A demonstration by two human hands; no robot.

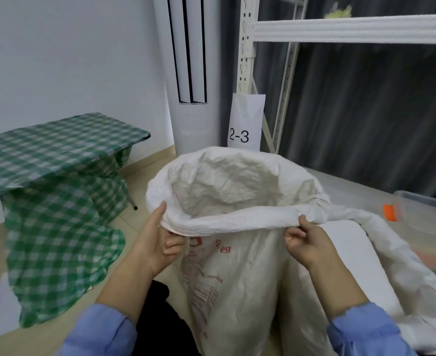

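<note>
- A white woven sack [237,273] printed with red lettering stands upright on the floor between the person's forearms, its mouth open and its rim rolled outward.
- The left hand [157,240] grips the near-left rim, thumb on top and fingers curled beneath the roll.
- The right hand [307,240] pinches the near-right rim, fingers clamped on the fold.
- A table [57,147] under green checked cloth stands to the left; a paper label [245,122] reading "2-3" hangs on the shelving [340,27] behind.
</note>
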